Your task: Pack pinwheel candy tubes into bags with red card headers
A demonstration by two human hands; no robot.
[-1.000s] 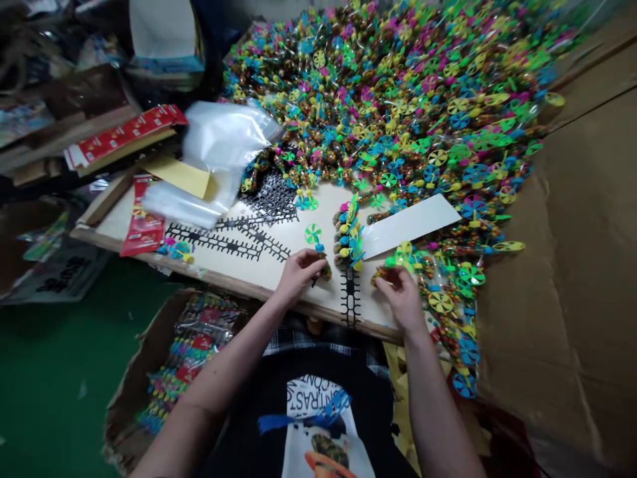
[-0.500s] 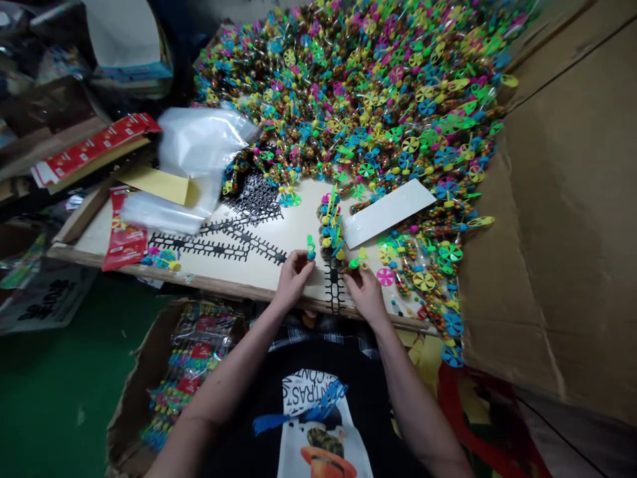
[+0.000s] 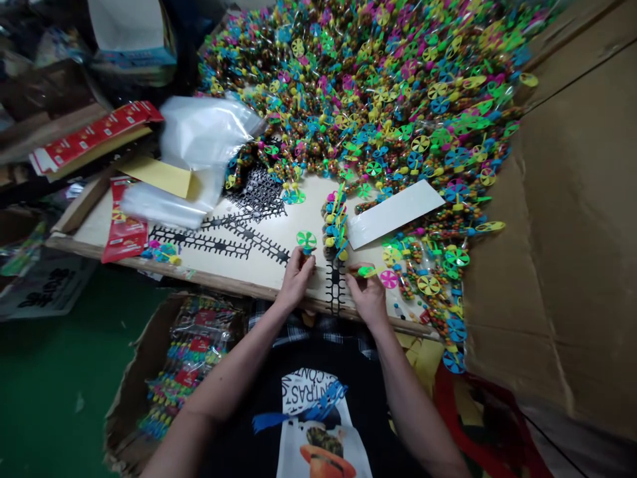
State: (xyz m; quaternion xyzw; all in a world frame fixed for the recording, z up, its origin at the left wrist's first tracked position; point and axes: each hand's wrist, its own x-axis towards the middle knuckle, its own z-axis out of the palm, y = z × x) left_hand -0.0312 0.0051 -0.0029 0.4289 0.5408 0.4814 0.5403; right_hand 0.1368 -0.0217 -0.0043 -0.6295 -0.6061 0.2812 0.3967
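1. Your table (image 3: 311,192): far side covered by a heap of wheel-topped toys (image 3: 358,99).
2. White card (image 3: 395,214): lies right of the toy row (image 3: 336,229).
3. Black toothed strip (image 3: 335,279): between your hands; row at its far end, near slots showing.
4. Your left hand (image 3: 294,282): pinching a green-wheeled toy (image 3: 306,240), left of strip.
5. Your right hand (image 3: 368,295): closed on a green-topped toy (image 3: 366,271), just beside strip.

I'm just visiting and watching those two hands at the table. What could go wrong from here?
The black hooked strip reaches the table's wooden front edge, so a bump from either hand might shift it.

The left hand pinches a green pinwheel toy near a crowded cluster of toys; the pinwheels could catch on each other.

At the pile's near right end, a blue pinwheel seems to overhang the table and might fall.
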